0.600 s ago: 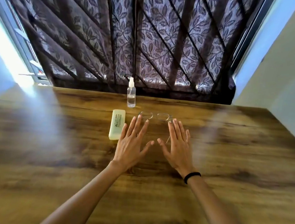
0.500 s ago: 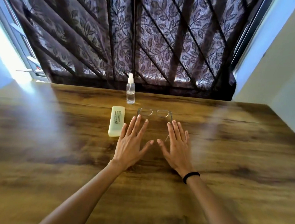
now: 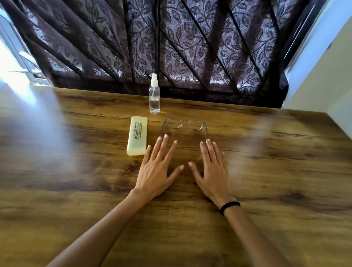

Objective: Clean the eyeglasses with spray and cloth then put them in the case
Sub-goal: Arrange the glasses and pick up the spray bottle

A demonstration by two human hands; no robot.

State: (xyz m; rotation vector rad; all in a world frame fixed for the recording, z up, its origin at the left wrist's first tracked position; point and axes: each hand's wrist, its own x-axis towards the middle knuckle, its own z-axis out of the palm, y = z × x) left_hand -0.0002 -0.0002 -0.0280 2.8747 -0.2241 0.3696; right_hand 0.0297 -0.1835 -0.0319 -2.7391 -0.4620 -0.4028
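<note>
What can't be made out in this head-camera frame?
Head view only:
- Cloth: none visible; the closed case hides its contents.
- Case print: too small to read.
- Eyeglasses: part of one temple is hidden under fingers of the right hand.
- Left hand: whether its palm touches the table cannot be told from above.

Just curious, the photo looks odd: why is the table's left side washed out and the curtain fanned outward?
Head view: bright light from the left glares across the table; the wide-angle lens splays the curtain; the spray bottle and eyeglasses look sharp.
</note>
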